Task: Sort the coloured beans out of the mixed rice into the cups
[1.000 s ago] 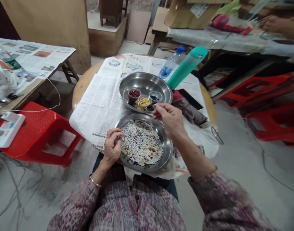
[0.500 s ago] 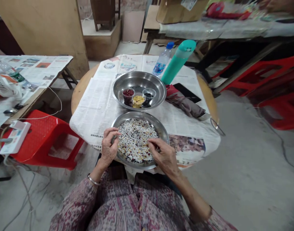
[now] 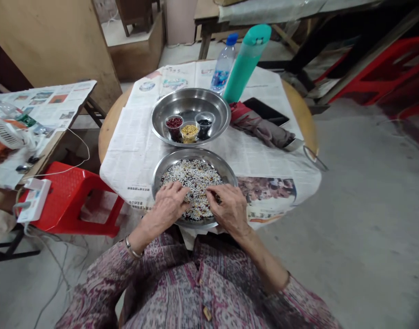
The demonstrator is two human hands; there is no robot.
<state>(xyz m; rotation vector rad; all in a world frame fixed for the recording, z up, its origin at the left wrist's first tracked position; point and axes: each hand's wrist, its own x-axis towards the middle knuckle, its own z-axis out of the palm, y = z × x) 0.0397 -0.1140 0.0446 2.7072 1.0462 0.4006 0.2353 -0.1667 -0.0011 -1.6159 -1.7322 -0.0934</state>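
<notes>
A shallow steel basin (image 3: pixel 232 176) holds white grains (image 3: pixel 192 176) mixed with black, yellow and dark red beans. My left hand (image 3: pixel 171 201) lies palm down over the left part of the mixture, fingers loosely spread and bent towards the grains. On the right, my right hand (image 3: pixel 228 205) reaches over the rim with thumb and forefinger tips close together at the mixture; whatever is between them is too small to make out. Behind is a deeper steel basin (image 3: pixel 158 130) with three clear cups: red beans (image 3: pixel 174 123), yellow beans (image 3: pixel 189 131) and black beans (image 3: pixel 204 122).
Newspaper covers the round table (image 3: pixel 127 137). A water bottle (image 3: pixel 223 66), a teal bottle (image 3: pixel 247 61), a folded umbrella (image 3: pixel 264 128) and a dark tablet (image 3: pixel 266 111) stand or lie behind and right. At left are a red stool (image 3: pixel 67 183) and a power strip (image 3: pixel 34 201).
My left hand has moved right from the basin's rim onto the grains, its fingers now loosened. My right hand stays near the same spot. The camera view has shifted.
</notes>
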